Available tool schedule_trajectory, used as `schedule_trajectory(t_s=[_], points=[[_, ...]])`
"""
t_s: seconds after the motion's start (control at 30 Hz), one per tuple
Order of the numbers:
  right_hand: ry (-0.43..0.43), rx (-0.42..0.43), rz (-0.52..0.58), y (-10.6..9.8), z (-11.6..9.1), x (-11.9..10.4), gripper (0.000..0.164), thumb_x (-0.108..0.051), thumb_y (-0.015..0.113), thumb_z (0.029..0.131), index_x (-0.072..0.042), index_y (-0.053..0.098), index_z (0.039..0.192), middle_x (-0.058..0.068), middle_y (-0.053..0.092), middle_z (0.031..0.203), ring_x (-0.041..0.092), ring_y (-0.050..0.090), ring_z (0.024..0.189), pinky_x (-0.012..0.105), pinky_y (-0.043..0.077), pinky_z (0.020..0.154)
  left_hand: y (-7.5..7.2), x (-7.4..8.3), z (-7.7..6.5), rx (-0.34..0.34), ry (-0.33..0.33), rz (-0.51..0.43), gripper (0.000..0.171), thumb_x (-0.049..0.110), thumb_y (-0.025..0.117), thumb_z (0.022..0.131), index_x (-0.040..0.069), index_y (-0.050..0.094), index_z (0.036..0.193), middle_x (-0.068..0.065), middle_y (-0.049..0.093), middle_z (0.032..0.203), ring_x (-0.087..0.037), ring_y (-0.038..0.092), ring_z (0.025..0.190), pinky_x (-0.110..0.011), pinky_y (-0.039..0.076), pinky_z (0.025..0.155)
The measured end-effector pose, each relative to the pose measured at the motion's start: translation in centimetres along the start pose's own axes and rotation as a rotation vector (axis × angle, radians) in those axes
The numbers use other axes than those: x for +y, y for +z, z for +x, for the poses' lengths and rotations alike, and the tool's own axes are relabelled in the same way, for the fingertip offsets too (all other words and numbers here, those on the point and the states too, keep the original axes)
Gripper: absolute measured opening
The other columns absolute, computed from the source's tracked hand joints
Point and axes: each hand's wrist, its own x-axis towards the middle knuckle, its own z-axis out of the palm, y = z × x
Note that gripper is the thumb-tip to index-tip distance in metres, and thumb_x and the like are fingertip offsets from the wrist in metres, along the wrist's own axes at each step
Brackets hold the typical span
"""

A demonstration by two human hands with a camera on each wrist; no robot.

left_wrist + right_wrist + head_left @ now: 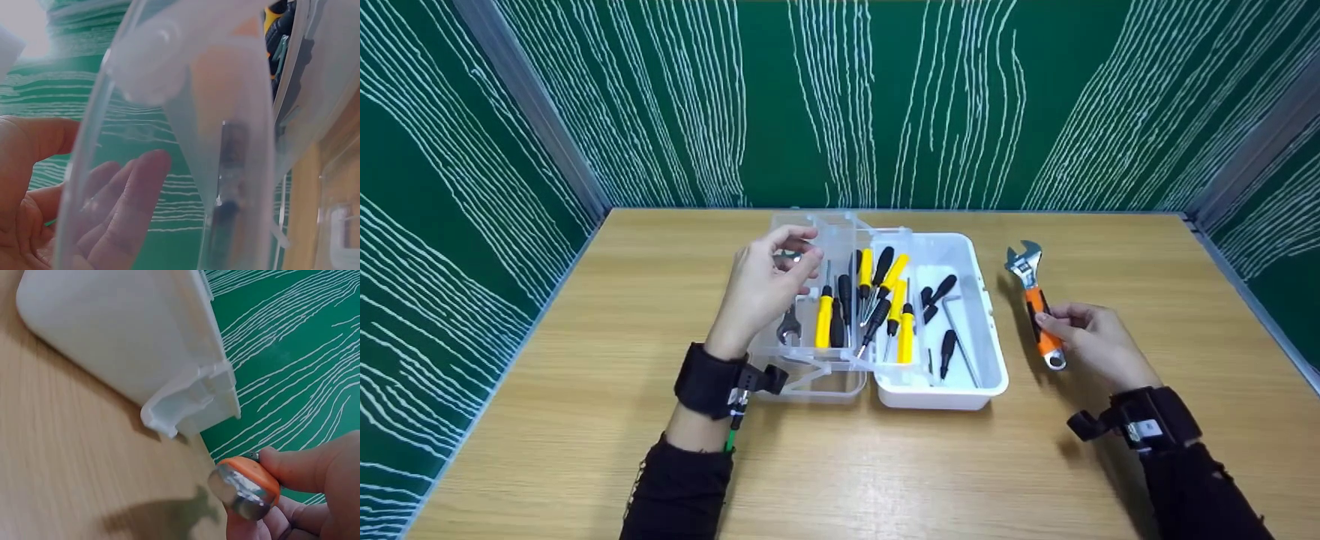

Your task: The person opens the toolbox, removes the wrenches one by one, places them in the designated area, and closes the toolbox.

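Presently, the left hand is loosely curved, seemingly empty, at the clear tray; right of the white box, the right hand grips the adjustable wrench. Probably carrying is in hand; the next move calls for steady grip.

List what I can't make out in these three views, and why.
Head: the grey spanner, upper end mostly behind the left hand.
Left wrist: a dark object, blurred through clear plastic; yellow-and-black tools, cut off by the top edge.
Right wrist: the adjustable wrench, head largely hidden behind its orange handle.
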Motion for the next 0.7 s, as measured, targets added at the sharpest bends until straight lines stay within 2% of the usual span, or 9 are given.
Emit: schedule_trajectory(t_s=[0.23,0.53,0.7], points=[[0.053,-0.006,-0.049,0.0,0.5,0.6,0.071,-0.057,0.059,0.106,0.002,0.056,0.145,0.017,0.059,0.134,0.025,0.052,0.11,0.024,0.048,0.081,-0.2,-0.1,0.0,0.003,0.01,-0.002,0.031,0.017,0.071,0.105,0.008,0.07,0.134,-0.013,0.073,0.116,-0.036,0.077,0.094,-0.032,0.068,0.073],[0.116,-0.016,-0.058,0.2,0.9,1.0,0.075,-0.055,0.059,0.107,0.003,0.051,0.152,0.02,0.056,0.141,0.026,0.052,0.112,0.025,0.048,0.082,-0.4,-0.2,0.1,0.002,0.01,0.001,0.031,0.018,0.071,0.105,0.008,0.07,0.134,-0.011,0.072,0.115,-0.035,0.076,0.093,-0.031,0.068,0.072],[0.11,-0.009,-0.098,0.3,0.9,1.2,0.075,-0.053,0.06,0.107,0.005,0.05,0.152,0.025,0.056,0.142,0.029,0.053,0.112,0.029,0.046,0.083,-0.4,-0.3,0.1,-0.001,0.007,-0.004,0.032,0.019,0.072,0.105,0.009,0.07,0.134,-0.011,0.072,0.116,-0.034,0.076,0.092,-0.031,0.068,0.073]])
